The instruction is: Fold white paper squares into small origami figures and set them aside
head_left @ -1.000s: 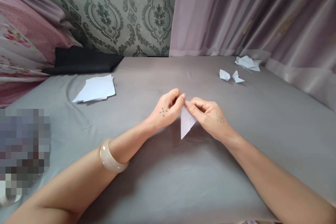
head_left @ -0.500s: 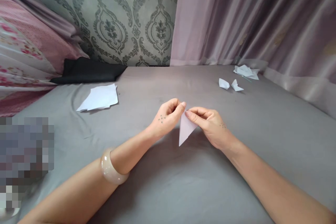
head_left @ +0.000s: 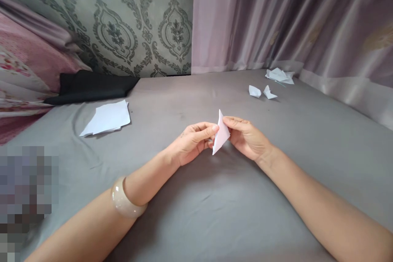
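A small piece of folded white paper is held up between my two hands, above the grey cloth. Its shape is a narrow, pointed triangle, with one tip up and one down. My left hand pinches its left edge between thumb and fingers. On the other side, my right hand has its thumb and fingers closed at the paper's upper right edge. The fingers behind the paper are partly hidden.
A grey cloth covers the surface. White paper sheets lie stacked at the left, before a folded black cloth. Two small folded paper pieces and a heap of folded papers lie at the back right, near the curtain.
The folded paper has turned, and its tip now shows above my fingers. My left hand has shifted its grip lower on the left edge. The camera view has turned slightly.
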Tool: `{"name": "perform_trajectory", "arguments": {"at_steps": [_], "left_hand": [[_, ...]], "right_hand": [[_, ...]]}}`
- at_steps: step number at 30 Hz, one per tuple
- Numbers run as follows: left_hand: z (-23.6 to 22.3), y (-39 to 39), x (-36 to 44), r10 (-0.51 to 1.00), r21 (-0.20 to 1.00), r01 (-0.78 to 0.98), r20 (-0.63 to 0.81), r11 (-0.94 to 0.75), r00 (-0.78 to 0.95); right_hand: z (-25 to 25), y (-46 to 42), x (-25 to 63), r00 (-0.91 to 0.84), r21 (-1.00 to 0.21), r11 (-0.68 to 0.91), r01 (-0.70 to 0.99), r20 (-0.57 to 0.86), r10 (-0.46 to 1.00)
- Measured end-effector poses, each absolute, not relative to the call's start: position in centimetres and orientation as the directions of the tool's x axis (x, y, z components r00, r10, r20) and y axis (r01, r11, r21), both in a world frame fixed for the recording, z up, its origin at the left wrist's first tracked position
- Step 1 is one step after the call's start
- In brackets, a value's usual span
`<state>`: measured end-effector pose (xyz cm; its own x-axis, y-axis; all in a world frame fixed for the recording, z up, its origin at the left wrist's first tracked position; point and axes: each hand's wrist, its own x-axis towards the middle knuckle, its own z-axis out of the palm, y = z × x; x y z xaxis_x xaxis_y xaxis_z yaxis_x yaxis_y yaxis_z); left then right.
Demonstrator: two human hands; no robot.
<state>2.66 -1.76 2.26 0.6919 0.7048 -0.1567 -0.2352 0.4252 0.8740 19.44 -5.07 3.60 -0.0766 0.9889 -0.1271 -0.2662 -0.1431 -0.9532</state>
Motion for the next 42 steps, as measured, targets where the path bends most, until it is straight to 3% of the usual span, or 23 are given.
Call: {"name": "perform_trajectory", "arguments": {"at_steps": [5, 9, 13, 19, 22, 25, 28, 34, 38, 42], "left_hand": [[2.6, -1.9, 2.6, 0.685, 0.880, -0.218, -0.151, 0.421, 0.713], [3.0, -2.2, 2.7, 0.744, 0.969, -0.160, -0.036, 0.191, 0.668], [2.8, -2.2, 2.8, 0.804, 0.990, -0.021, 0.125, -0.139, 0.581], [1.9, -1.7, 2.5, 0.775, 0.967, 0.098, 0.125, -0.235, 0.620], [2.1, -2.0, 2.6, 0.792, 0.928, 0.169, 0.178, -0.333, 0.584], [2.4, -2.5, 2.8, 0.851, 0.810, 0.314, 0.379, -0.495, 0.364], [2.4, -2.9, 2.9, 0.826, 0.703, 0.444, 0.525, -0.556, 0.203], [1.7, -3.2, 2.9, 0.752, 0.576, 0.505, 0.599, -0.643, 0.274], [1.3, -3.1, 3.0, 0.738, 0.535, 0.547, 0.624, -0.644, 0.258], [1.2, -2.4, 2.9, 0.729, 0.514, 0.561, 0.630, -0.649, 0.266]], "right_hand": [[3.7, -5.1, 19.8, -0.153, -0.967, -0.136, -0.215, -0.104, 0.983], [3.7, -5.2, 20.3, -0.101, -0.975, -0.102, -0.199, -0.083, 0.991], [3.8, -5.4, 20.2, 0.011, -0.991, 0.122, 0.053, 0.122, 0.992], [3.9, -6.2, 19.0, -0.004, -0.876, 0.320, 0.360, 0.341, 0.940], [3.9, -6.6, 18.3, -0.020, -0.795, 0.395, 0.461, 0.435, 0.900], [3.7, -6.9, 17.9, 0.044, -0.720, 0.429, 0.545, 0.536, 0.843], [3.3, -7.2, 17.4, 0.064, -0.675, 0.393, 0.624, 0.546, 0.835], [2.5, -7.5, 16.5, -0.019, -0.525, 0.325, 0.787, 0.505, 0.863], [1.9, -7.2, 16.6, -0.040, -0.312, 0.262, 0.913, 0.572, 0.819], [1.9, -7.0, 16.6, -0.175, -0.038, 0.264, 0.964, 0.655, 0.735]]}}
